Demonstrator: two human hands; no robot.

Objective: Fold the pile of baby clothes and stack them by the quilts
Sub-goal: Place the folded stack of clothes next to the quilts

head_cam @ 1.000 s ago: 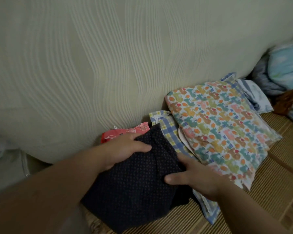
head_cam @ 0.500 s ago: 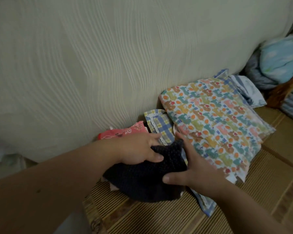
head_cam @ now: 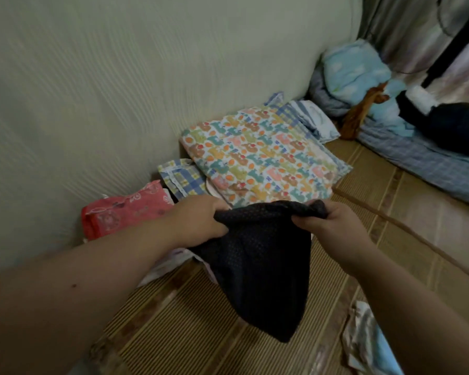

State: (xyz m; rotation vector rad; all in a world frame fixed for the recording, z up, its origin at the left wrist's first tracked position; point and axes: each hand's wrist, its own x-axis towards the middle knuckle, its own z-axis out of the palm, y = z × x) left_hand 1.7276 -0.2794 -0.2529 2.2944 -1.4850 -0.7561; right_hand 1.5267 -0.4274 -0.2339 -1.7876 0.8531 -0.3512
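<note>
Your left hand and right hand each hold a top corner of the garment, fingers curled round it. It hangs over the mat, near the quilt.

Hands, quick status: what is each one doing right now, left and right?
Left hand: closed, gripping one top corner of the dark dotted garment.
Right hand: closed, gripping the garment's other top corner.

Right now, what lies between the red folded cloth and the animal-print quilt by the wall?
In the head view, a blue-and-yellow plaid cloth with lace trim lies between the red folded cloth and the animal-print quilt.
</note>
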